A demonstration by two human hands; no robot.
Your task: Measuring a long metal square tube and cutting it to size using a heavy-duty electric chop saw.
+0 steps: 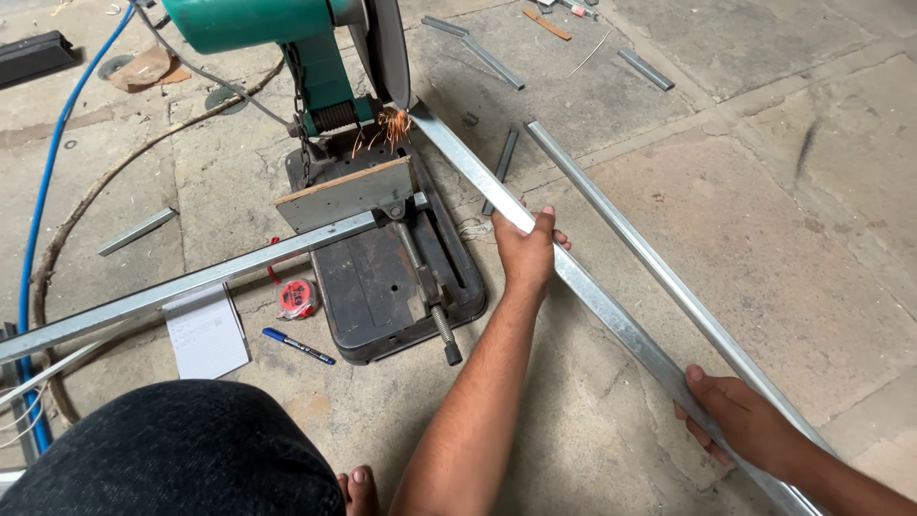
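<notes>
A long grey metal square tube runs from the cut-off saw's blade down to the lower right. Orange sparks fly where the blade meets the tube's far end. My left hand is closed over the tube about a hand's length from the saw base. My right hand grips the same tube much lower, near the frame's bottom right. The green saw stands on a dark base on the concrete floor.
A second long tube lies parallel, just right of the held one. Another tube sticks out left from the saw's vise. A notepad, blue pen, red tape roll, blue hose, short offcuts and my knee are nearby.
</notes>
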